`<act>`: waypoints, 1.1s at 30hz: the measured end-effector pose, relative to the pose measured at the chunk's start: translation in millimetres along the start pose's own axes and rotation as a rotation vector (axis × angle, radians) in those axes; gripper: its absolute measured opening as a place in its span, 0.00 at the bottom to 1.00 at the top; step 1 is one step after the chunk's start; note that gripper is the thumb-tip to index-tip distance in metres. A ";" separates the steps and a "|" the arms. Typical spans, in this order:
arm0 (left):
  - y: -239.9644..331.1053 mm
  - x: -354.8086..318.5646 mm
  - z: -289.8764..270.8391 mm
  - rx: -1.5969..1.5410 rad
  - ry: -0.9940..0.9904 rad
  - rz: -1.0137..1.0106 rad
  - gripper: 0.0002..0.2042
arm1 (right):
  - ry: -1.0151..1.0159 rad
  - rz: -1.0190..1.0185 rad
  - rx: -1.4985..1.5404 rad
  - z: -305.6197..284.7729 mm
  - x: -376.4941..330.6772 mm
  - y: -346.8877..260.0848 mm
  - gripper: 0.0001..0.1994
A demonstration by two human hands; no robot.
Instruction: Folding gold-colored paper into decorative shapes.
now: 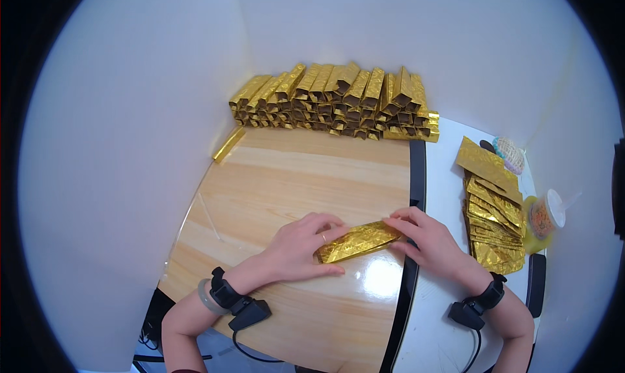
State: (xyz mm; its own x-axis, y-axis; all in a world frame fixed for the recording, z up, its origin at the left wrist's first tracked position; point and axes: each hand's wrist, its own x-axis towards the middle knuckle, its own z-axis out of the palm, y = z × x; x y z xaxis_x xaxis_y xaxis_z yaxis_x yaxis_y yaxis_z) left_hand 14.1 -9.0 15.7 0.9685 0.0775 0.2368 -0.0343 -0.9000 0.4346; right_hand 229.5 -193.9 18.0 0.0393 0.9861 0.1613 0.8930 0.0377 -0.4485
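Between my two hands is a long gold foil paper box [361,241], lying slantwise low over the wooden table. My left hand [306,246] grips its left end, thumb on the near side and fingers over the far side. At the right end, my right hand [423,239] pinches it with fingertips and thumb. To the right of that hand lies a pile of flat, folded gold foil sleeves [495,210]. A stack of gold foil boxes [332,99] with open dark ends stands along the back of the table.
One narrow gold piece [229,145] leans by the left wall. Past the flat sleeves, on the right, are a clear cup with a white lid [553,210] and a woven ball-like item [509,155]. A black strip [409,269] divides the wooden tabletop from the white surface.
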 end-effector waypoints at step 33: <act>23.2 -21.1 -2.3 0.305 0.163 0.317 0.11 | 0.187 -0.247 -0.065 11.8 -7.6 -6.2 0.08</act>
State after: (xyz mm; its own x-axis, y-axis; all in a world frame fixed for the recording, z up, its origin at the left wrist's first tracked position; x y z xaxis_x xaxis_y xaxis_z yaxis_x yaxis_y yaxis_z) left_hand -7.7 -30.6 22.8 0.8697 -0.1771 0.4608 -0.2245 -0.9732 0.0496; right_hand 218.4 -199.8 9.2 -0.1063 0.9015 0.4196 0.9125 0.2561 -0.3190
